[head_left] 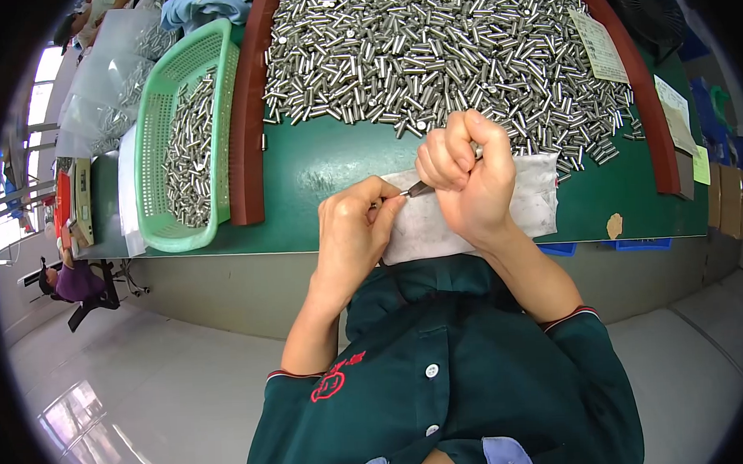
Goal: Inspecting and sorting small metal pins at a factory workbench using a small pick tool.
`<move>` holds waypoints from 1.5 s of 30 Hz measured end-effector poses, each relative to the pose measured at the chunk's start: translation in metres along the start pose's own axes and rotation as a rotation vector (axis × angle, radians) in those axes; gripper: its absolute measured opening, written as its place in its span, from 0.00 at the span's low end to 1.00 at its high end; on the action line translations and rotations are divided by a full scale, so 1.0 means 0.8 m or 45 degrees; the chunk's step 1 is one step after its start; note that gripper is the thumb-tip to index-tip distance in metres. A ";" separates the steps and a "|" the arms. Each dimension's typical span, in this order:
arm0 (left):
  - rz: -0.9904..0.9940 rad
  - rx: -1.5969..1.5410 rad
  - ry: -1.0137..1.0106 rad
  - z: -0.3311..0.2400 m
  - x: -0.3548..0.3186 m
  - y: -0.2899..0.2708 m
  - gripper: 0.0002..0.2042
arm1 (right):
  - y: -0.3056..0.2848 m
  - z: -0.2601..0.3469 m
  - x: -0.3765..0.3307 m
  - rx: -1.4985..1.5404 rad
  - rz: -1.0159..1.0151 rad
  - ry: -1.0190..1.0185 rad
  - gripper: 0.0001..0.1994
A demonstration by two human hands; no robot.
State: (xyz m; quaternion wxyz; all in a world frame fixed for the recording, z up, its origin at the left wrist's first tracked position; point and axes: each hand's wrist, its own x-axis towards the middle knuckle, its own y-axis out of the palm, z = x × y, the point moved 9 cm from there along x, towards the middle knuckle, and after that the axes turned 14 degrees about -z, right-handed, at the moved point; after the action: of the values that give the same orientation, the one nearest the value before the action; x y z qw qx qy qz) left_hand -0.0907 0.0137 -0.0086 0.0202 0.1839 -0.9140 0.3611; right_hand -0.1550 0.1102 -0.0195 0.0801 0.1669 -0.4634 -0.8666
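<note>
My left hand [356, 224] is closed in a pinch on a small metal pin, mostly hidden by the fingertips. My right hand [478, 173] is wrapped in a fist round a slim dark tool [420, 188]. Its pointed end meets the pin at my left fingertips; its exact kind I cannot make out. Under both hands a greyish white cloth [532, 196] lies at the near edge of the green table [303, 177]. Just beyond them spreads a large heap of shiny metal pins [430, 55].
Dark red rails [247, 146] flank the heap. Left of it stands a green plastic basket [148, 175] with more pins. Farther left are clear plastic bags [93, 111] and a weighing scale [80, 199]. A black fan [648, 8] stands far right; a seated person [77, 280] is far left.
</note>
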 end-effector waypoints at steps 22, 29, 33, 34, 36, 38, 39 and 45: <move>-0.041 -0.013 0.018 -0.004 0.005 -0.002 0.04 | 0.025 -0.003 -0.018 -0.478 0.090 -0.300 0.18; -0.112 -0.101 0.021 -0.002 -0.003 -0.005 0.04 | 0.006 0.003 -0.003 -0.127 0.037 -0.100 0.17; -0.048 -0.676 -0.270 0.032 -0.005 -0.011 0.04 | -0.004 0.049 -0.008 0.097 0.071 -0.134 0.19; 0.058 -1.112 -0.513 0.042 -0.005 0.000 0.04 | -0.008 0.061 -0.009 0.119 0.038 -0.146 0.19; 0.253 -1.695 -0.741 0.047 -0.001 0.010 0.03 | -0.010 0.077 -0.009 0.113 0.077 -0.201 0.19; 0.248 -1.843 -0.786 0.056 0.007 0.005 0.04 | -0.013 0.084 -0.002 0.100 0.096 -0.240 0.18; 0.210 -1.791 -0.837 0.061 0.010 0.004 0.05 | -0.015 0.086 0.000 0.129 0.078 -0.217 0.18; 0.093 -1.651 -0.923 0.064 0.021 0.000 0.08 | -0.015 0.083 0.004 0.130 0.094 -0.198 0.19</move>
State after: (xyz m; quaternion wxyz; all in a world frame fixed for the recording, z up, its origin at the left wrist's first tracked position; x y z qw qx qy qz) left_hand -0.1015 -0.0257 -0.0435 -0.1901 0.2122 -0.8986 -0.3336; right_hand -0.1821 0.1677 0.0042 0.0671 0.0856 -0.5176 -0.8487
